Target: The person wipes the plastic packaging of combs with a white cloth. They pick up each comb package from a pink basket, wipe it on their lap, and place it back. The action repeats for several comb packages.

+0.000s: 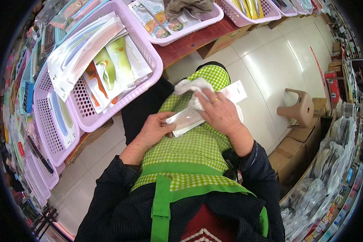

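Over my lap, on a green checked apron (pixel 181 151), lies a packaged comb (pixel 187 118) in a clear sleeve with a white printed card. My left hand (pixel 153 127) pinches its near left end between thumb and fingers. A white cloth (pixel 196 86) is bunched under my right hand (pixel 219 112), which presses it onto the middle of the package. The package's far end sticks out beyond the fingers at the upper right. Part of the package is hidden beneath the cloth and hand.
A lilac basket (pixel 118 118) holds packaged combs (pixel 92 51) and green-handled packaged items (pixel 109 65). Another lilac basket (pixel 181 37) holds packages and a dark brown cloth (pixel 187 7). At right are a beige plastic stool (pixel 299 107), cardboard boxes (pixel 293 151) and plastic-wrapped goods (pixel 329 157).
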A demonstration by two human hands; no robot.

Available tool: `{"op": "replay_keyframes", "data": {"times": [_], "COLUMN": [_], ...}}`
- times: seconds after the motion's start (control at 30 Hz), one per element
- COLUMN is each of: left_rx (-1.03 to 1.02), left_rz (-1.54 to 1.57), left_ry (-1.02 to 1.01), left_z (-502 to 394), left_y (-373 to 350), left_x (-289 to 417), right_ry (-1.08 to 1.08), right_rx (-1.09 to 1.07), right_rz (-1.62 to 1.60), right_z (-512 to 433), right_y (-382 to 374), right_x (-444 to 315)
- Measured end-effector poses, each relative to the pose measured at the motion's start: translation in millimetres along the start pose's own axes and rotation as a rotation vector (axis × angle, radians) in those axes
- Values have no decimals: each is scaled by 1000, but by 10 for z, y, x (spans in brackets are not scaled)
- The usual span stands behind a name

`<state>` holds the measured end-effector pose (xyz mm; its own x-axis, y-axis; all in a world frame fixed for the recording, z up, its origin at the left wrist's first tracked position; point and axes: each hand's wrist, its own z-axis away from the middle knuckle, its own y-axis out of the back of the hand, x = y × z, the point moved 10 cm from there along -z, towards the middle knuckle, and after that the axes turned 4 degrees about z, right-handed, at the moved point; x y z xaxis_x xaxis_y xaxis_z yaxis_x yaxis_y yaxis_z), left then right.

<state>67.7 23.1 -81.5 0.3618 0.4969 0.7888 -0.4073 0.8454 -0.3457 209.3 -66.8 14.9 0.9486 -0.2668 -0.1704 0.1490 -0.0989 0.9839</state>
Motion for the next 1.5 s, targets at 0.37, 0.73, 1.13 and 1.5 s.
{"op": "replay_keyframes", "data": {"times": [0.37,0.73,1.13,1.5], "left_rx": [38,66,156,82], "left_rz": [-93,-63,-40,192], "left_ry": [-17,-32,-4,-24], "left_z": [182,384,617,112], "left_y": [227,380,754,199], "left_x": [159,225,242,120], "right_ry": [-195,-349,-565,-67], "right_rx": [307,343,328,322], "right_rz": [88,130,74,-151], "right_z": [189,319,631,263], "right_y": [139,65,66,491], "right_x": [531,841,1231,192]}}
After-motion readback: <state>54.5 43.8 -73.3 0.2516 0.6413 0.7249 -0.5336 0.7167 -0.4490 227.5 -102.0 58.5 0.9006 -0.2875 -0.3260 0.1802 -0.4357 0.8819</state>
